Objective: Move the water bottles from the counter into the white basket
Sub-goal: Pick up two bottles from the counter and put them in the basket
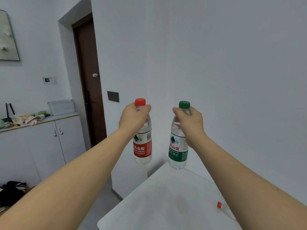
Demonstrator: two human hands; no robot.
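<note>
My left hand [132, 117] grips the neck of a red-capped, red-labelled water bottle [142, 150], held upright in the air past the counter's far edge. My right hand [190, 122] grips the neck of a green-capped, green-labelled water bottle [177, 151], upright, its base over the far corner of the white counter [166, 201]. A third bottle [221, 207] with a red cap lies on the counter by my right forearm, mostly hidden. A white basket [61, 107] stands far off on the cabinet top at the left.
A white cabinet [41, 146] with double doors stands at the left, with cloth and clutter on its top. A dark brown door [89, 83] is behind it. Dark items [11, 191] lie on the floor at the lower left. A plain wall is ahead.
</note>
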